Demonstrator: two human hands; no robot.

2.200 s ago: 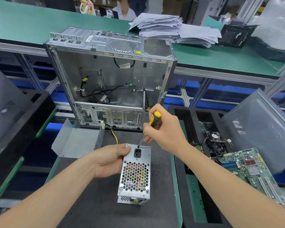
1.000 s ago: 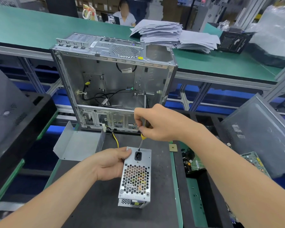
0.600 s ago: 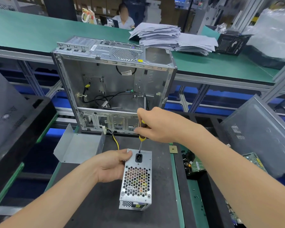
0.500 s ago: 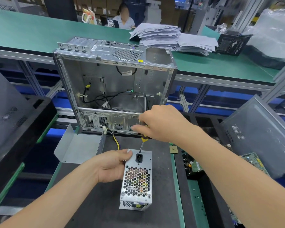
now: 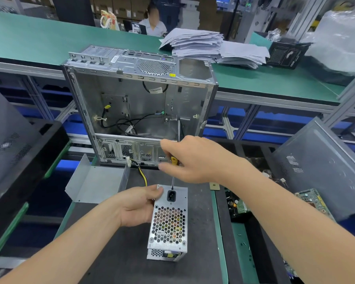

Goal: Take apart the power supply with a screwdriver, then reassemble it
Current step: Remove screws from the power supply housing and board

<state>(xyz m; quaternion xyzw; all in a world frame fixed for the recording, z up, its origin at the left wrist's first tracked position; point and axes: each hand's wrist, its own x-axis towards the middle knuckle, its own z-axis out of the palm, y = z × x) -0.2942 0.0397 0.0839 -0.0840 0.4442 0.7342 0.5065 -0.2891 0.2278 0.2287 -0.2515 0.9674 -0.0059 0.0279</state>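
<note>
Yellow-handled screwdriver [image 5: 174,160], power supply [image 5: 169,224], illegible sticker [image 5: 172,75]

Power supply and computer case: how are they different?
The power supply is small; the computer case behind it is much bigger. The power supply is a closed box with honeycomb holes; the computer case is open on one side, showing loose cables. The left hand holds the power supply; it does not hold the computer case. Both are bare silver metal with vent holes.
</note>
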